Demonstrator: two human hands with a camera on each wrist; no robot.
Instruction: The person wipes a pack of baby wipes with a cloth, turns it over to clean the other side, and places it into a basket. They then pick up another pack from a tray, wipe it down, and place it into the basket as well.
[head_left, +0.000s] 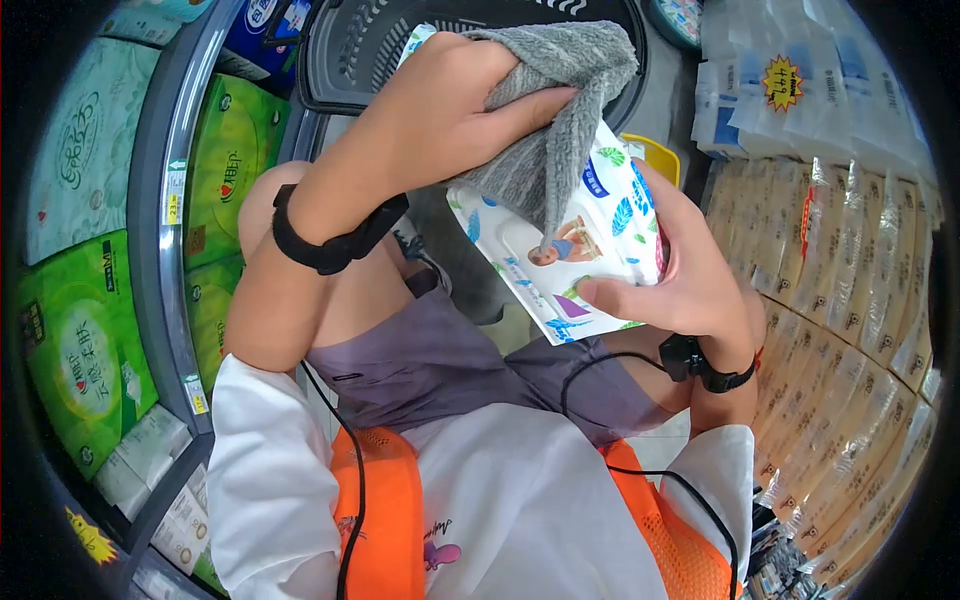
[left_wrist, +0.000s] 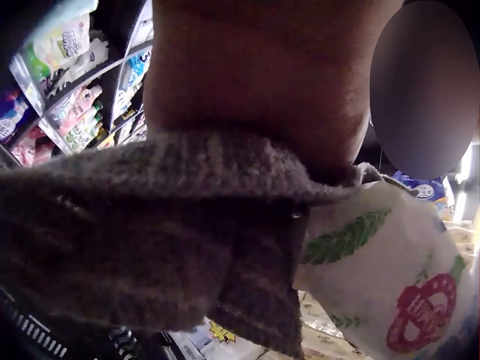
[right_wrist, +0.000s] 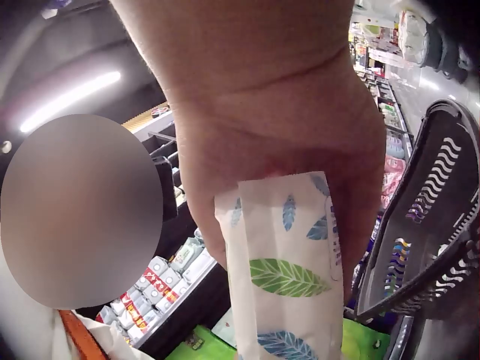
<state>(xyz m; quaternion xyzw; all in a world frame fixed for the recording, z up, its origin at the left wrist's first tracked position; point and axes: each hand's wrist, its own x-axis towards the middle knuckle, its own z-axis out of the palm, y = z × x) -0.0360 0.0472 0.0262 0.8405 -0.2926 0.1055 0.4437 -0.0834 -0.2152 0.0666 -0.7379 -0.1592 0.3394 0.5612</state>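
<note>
I see both arms of the person reach forward over the bent legs. The left hand [head_left: 480, 95] comes in from the side with the wrist bent, and its fingers and thumb are curled on the cloth [head_left: 575, 65], so it is narrow and full of cloth. The right hand [head_left: 690, 265] is on the other side and grips the pack [head_left: 600, 235], with the thumb laid flat on the front face.

The pack is above the lap, tilted, between the two hands and on the near side of the basket [head_left: 345, 60]. It is white, with blue and green leaves, a small picture of a child and a purple patch near the lower edge. The cloth is grey and ribbed; it is folded, and one part hangs over the front of the pack.

My head view gives me the front of the pack, and also the shelf [head_left: 165, 200] with green packages [head_left: 235, 150]. Only the left wrist view shows me a red round print on the pack. The right wrist view shows a narrow side with leaves, and there I cannot see the cloth.
</note>
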